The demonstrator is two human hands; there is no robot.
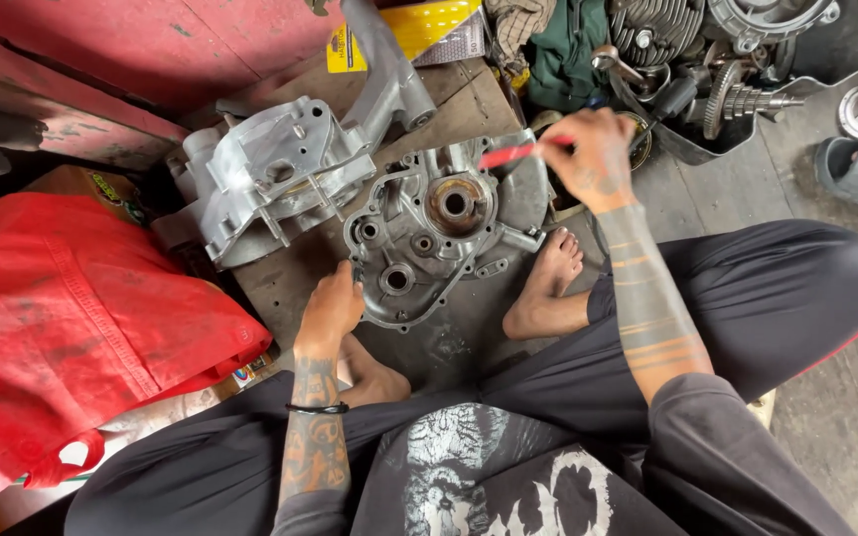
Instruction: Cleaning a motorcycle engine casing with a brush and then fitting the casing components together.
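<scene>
Hands working over a grey engine case half [429, 243], lying flat on the floor between bare feet. Left hand [332, 310] gripping the case's near-left edge, fingers curled shut on it. Right hand [598, 159] hovering over the far-right rim, pinching a red-handled tool [513, 154] closed. Sitting just left: a second silver casing [270, 179]. Lying farther left: a red bag [62, 318].

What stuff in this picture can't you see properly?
- Red-handled tool, head view: its working end is blurred, and the right hand covers the grip.
- Left hand: fingertips curl behind the engine case cover rim.
- Second engine case: its underside is out of sight.
- Parts tray: cut off by the top edge.
</scene>
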